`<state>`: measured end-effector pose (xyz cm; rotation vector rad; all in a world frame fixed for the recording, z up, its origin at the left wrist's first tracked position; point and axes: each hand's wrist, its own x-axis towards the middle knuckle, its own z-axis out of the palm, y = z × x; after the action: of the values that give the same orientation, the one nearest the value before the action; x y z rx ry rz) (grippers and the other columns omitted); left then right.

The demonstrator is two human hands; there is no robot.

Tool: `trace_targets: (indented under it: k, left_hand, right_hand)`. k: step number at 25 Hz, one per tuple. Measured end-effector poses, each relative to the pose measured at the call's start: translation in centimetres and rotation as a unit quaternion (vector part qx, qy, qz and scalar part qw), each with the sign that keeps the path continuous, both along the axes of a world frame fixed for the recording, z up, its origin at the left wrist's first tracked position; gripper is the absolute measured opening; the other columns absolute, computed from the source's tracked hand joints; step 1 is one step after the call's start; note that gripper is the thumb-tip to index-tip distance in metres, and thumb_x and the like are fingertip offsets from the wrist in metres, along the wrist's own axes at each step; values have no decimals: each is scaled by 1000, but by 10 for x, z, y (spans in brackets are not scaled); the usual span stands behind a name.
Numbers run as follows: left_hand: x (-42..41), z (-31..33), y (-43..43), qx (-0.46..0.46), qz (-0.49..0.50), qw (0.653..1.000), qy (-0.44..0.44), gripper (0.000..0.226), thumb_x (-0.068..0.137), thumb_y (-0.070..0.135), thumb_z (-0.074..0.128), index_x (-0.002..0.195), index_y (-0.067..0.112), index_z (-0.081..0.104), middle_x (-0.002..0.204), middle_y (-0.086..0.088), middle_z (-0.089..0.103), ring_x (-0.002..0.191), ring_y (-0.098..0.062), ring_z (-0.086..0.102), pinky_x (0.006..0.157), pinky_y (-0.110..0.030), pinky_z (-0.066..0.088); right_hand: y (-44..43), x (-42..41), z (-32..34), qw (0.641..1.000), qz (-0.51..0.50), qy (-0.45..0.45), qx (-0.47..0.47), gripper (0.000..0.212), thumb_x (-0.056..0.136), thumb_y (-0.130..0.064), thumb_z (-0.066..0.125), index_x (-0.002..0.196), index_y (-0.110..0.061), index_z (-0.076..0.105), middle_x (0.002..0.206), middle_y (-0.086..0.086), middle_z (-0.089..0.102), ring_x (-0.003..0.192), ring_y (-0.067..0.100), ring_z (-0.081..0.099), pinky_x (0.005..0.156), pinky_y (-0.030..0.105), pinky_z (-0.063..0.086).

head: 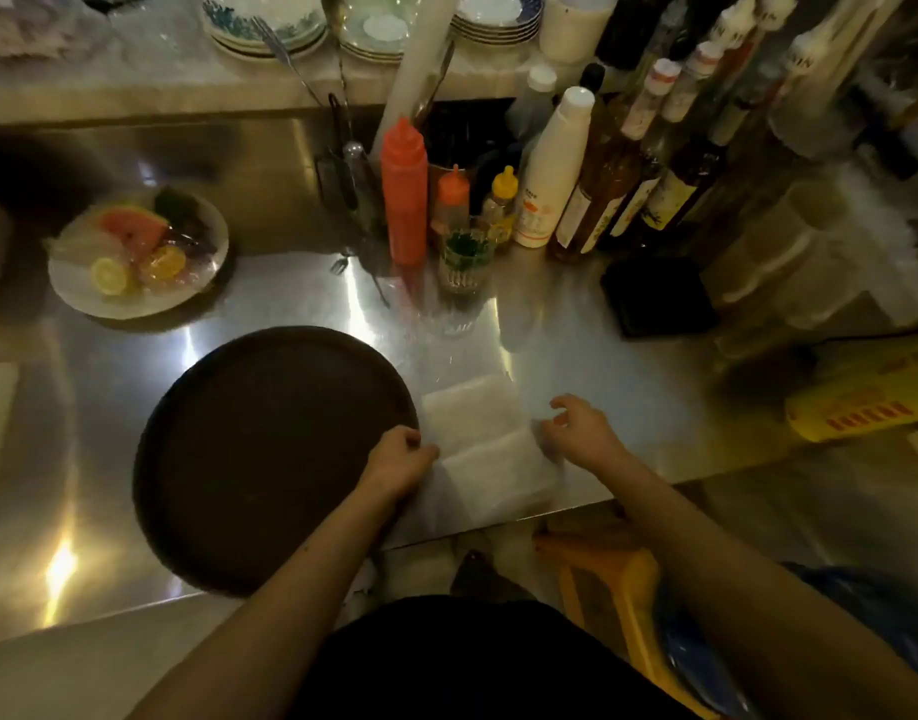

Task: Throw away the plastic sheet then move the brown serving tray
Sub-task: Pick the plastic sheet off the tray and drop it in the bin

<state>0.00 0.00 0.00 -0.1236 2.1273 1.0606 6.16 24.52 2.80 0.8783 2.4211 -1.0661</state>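
A round brown serving tray (270, 454) lies on the steel counter (576, 387), left of centre, with nothing on it. Right beside it a translucent white plastic sheet (485, 449) lies flat near the counter's front edge. My left hand (400, 459) rests over the tray's right rim, its fingers curled and pinching the sheet's left edge. My right hand (581, 428) hovers at the sheet's right edge with fingers spread and nothing in them.
A plate of cut fruit (137, 254) sits at the back left. Sauce squeeze bottles (405, 194), a glass with green picks (464, 259), tall bottles (618, 189) and a black box (654, 298) crowd the back right. Stacked plates (270, 23) fill the shelf. A yellow stool (607, 589) stands below.
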Motion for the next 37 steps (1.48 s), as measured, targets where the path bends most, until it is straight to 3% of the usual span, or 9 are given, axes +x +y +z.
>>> trace_targets:
  k: [3, 10, 13, 16, 20, 26, 29, 33, 37]
  left_hand:
    - [13, -1, 15, -43, 30, 999, -5, 44, 87, 28, 62, 126, 9, 55, 108, -8, 64, 94, -23, 62, 68, -30, 49]
    - [36, 6, 52, -55, 130, 989, -34, 36, 88, 18, 56, 122, 8, 52, 109, -6, 58, 104, -30, 59, 89, -41, 52]
    - [39, 6, 59, -21, 197, 979, -41, 7, 87, 9, 56, 94, 9, 56, 96, -10, 57, 97, -35, 61, 87, -47, 53]
    - [41, 8, 61, -10, 237, 971, -39, 13, 87, 4, 56, 74, 5, 59, 76, -14, 58, 79, -32, 60, 69, -39, 50]
    - [48, 19, 58, 43, 268, 962, -39, 13, 91, 4, 59, 99, 1, 69, 93, -15, 68, 77, -22, 67, 58, -24, 55]
    - [52, 42, 39, 149, 365, 918, -46, 20, 89, -2, 61, 108, -3, 66, 103, -15, 67, 93, -24, 67, 71, -28, 60]
    - [63, 58, 13, 171, 384, 907, -32, 21, 90, 2, 60, 109, 2, 67, 107, -14, 69, 100, -27, 68, 80, -33, 59]
    - [92, 79, -36, 209, 444, 871, 17, 23, 91, 1, 59, 113, 3, 67, 108, -13, 70, 99, -25, 70, 73, -28, 60]
    - [135, 92, -84, 238, 505, 827, 60, 26, 88, -1, 62, 113, 6, 65, 108, -14, 69, 97, -27, 70, 73, -30, 60]
  right_hand:
    - [15, 0, -11, 1000, 18, -11, -6, 33, 91, -21, 56, 120, -4, 56, 110, 18, 63, 100, 33, 60, 86, 40, 50]
    - [35, -12, -31, 994, 97, -9, -45, 23, 88, -19, 61, 106, -5, 66, 101, 16, 70, 96, 33, 64, 88, 42, 51]
    - [35, -14, -38, 994, 72, -18, -81, 22, 88, -22, 62, 103, -7, 67, 97, 14, 71, 92, 30, 66, 88, 44, 53]
    - [39, -14, -42, 993, 58, -29, -102, 20, 86, -21, 63, 89, -3, 69, 82, 15, 70, 77, 27, 66, 80, 42, 56]
    - [39, -17, -41, 974, 2, -67, -215, 18, 88, -14, 62, 90, 2, 70, 74, 15, 61, 69, 23, 56, 63, 31, 47]
    - [25, -26, -23, 951, -10, -49, -304, 23, 89, -13, 63, 111, -6, 67, 99, 18, 69, 88, 29, 66, 75, 35, 56]
    - [4, -35, -8, 945, 31, -32, -325, 26, 89, -12, 63, 115, -12, 64, 106, 14, 67, 87, 24, 66, 67, 25, 55]
    - [-46, -47, 13, 938, 131, -20, -320, 30, 89, -18, 63, 119, -19, 63, 109, 12, 67, 96, 27, 67, 77, 34, 58]
    - [-108, -43, 37, 909, 229, 0, -348, 25, 88, -20, 66, 112, -25, 64, 109, 5, 67, 94, 22, 68, 64, 25, 57]
